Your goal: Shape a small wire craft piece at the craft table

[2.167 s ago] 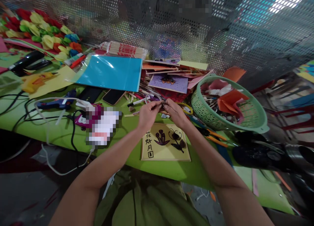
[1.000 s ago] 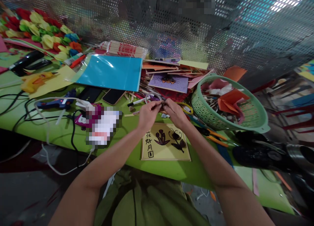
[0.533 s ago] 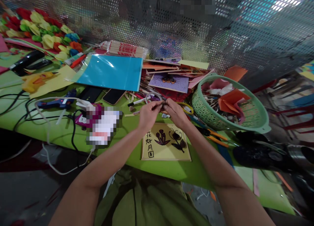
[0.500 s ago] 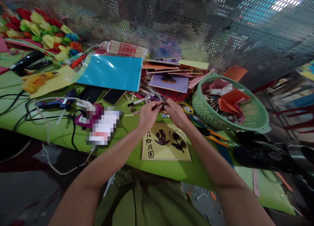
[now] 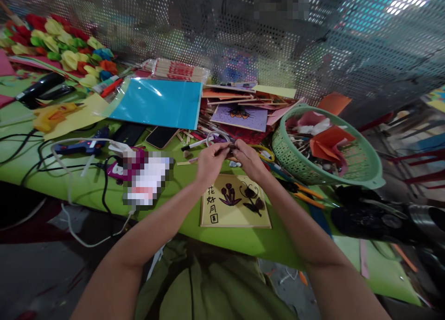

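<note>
My left hand (image 5: 210,163) and my right hand (image 5: 250,160) meet fingertip to fingertip above the table. Between them both pinch a small dark piece (image 5: 232,146); fingers cover most of it, so its kind is hidden. Just below the hands lies a yellow card (image 5: 232,219) with a light wooden-looking edge. It bears black handwritten characters down its left side, a dark purple flower cluster (image 5: 229,196) and a darker flower with curled lines (image 5: 252,199). Small pale bits (image 5: 235,164) lie beneath the fingers.
A green plastic basket (image 5: 368,160) of scraps stands at right, near orange-handled pliers (image 5: 309,199). Leftward are a blue glue gun (image 5: 83,146), a yellow glue gun (image 5: 54,116), cables and a blurred-out lit phone (image 5: 148,178). A blue sheet (image 5: 156,102) and stacked cards (image 5: 239,117) lie behind.
Both hands stay almost in place, with the fingertips shifting only slightly around the small dark piece. The card has not moved.
</note>
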A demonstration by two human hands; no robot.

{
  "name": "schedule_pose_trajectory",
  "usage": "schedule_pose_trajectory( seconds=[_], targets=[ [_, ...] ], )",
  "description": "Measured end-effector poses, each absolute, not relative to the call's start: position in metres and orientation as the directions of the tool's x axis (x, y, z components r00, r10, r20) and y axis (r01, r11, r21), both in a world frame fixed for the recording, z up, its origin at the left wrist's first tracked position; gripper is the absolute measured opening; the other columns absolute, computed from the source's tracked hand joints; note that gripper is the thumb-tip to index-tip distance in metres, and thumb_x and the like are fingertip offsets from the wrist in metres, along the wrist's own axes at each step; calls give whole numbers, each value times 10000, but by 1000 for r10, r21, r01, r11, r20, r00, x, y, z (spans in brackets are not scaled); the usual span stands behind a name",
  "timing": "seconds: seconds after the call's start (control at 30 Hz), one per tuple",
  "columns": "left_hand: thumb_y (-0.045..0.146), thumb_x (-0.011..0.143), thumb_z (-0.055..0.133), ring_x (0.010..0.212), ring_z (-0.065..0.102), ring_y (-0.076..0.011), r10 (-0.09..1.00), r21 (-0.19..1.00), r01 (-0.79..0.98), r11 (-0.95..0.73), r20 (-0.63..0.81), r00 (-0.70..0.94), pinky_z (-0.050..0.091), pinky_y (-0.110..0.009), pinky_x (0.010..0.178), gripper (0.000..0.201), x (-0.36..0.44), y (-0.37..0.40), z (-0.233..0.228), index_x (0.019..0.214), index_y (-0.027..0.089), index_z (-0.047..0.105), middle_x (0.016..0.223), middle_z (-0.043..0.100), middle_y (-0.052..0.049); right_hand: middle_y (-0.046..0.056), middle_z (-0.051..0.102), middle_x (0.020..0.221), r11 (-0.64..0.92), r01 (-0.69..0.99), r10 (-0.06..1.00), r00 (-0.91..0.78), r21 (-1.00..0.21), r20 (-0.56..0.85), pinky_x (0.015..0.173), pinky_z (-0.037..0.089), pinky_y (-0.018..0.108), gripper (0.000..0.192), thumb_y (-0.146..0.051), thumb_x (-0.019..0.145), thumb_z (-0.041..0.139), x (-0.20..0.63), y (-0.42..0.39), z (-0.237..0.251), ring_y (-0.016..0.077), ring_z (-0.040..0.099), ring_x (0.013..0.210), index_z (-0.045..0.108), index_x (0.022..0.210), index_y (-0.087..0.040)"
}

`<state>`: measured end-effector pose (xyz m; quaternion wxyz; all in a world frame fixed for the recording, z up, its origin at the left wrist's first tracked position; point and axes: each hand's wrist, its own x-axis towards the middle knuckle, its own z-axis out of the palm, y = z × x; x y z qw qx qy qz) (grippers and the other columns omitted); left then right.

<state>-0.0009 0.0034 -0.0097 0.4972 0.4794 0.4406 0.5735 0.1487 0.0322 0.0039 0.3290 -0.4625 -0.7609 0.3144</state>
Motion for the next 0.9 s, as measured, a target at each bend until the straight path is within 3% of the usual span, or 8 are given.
schedule_pose_trajectory(
  seconds=[0.2,0.5,0.7,0.9],
  targets=[
    [221,888,646,975,736,-197,994,983,-148,-108,104,-38,605,-373,936,229,0,6,-12,1067,189,786,1039,794,-66,0,482,753,411,513,898,-371,-753,238,706,374,350,267,-465,929,434,151,32,5,216,468,758,357,766,-268],
    [239,866,669,878,727,-179,996,973,-213,-86,77,-49,607,-336,857,180,0,6,-12,998,166,768,962,783,-62,-3,463,720,459,573,885,-357,-679,298,685,372,346,204,-308,894,420,147,31,4,212,460,731,292,739,-272],
    [226,860,683,850,723,-170,999,935,-353,-27,9,-51,598,-334,858,146,1,7,-8,969,177,767,906,768,-51,4,502,744,462,552,882,-366,-694,296,698,382,333,289,-481,959,404,149,31,8,207,473,746,363,768,-268],
    [218,834,708,809,692,-142,995,933,-357,-45,10,-101,591,-297,798,124,3,8,-9,933,189,778,928,764,-49,11,504,706,459,612,886,-366,-645,283,674,358,333,384,-576,981,360,150,31,7,209,487,705,386,760,-263]
  ],
)
